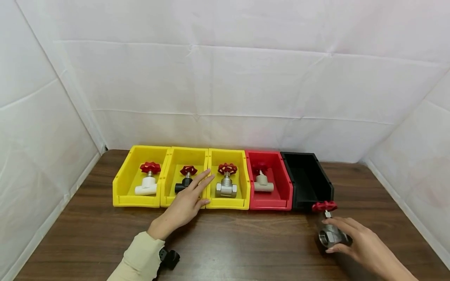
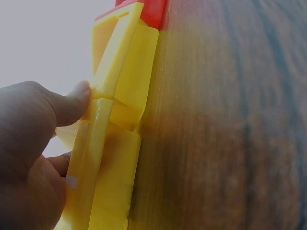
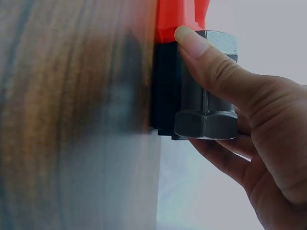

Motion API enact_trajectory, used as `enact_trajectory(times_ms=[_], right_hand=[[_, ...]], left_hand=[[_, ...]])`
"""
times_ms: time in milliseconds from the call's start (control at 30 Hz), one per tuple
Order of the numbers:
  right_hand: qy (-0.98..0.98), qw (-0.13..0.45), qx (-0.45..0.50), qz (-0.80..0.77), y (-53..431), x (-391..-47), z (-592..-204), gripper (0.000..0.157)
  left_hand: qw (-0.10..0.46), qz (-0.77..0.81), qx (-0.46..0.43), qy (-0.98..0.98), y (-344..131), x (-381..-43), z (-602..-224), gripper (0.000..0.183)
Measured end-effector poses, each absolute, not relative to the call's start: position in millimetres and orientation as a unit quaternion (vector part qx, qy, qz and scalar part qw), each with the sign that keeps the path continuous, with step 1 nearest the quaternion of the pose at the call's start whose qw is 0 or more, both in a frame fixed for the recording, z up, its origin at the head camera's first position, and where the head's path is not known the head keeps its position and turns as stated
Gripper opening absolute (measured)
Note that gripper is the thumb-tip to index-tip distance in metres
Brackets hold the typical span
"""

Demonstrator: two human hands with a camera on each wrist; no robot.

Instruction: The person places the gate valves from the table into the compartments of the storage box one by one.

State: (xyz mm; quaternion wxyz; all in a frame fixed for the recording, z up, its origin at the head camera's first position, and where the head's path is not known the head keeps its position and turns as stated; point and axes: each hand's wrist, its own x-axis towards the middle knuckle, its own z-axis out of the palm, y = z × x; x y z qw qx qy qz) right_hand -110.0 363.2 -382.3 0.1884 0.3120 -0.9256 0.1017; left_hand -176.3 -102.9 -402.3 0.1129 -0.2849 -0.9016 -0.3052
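Observation:
A metal gate valve with a red handwheel is held in my right hand, between thumb and fingers. The valve is in front of the black bin; in the right wrist view, its hex-ended body appears above the wood. My left hand lies over the divide between the middle and right yellow bins, fingers extended; in the left wrist view its thumb touches a yellow rim. Near its fingers are a black valve, partly hidden, and a silver valve, both with red handwheels.
The leftmost yellow bin holds a white valve. A red bin holds a beige valve. The bins stand side by side on the wooden table, with white sheeting behind and at both sides.

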Motion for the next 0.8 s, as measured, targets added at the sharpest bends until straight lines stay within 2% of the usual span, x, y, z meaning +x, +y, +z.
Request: enact_trajectory(times_ms=[800], right_hand=[[-0.921, 0.194, 0.325, 0.093, 356.7, -136.8, -369.0, 0.074]], left_hand=[[0.115, -0.305, -0.285, -0.901, -103.5, -176.3, -401.8, 0.069]])
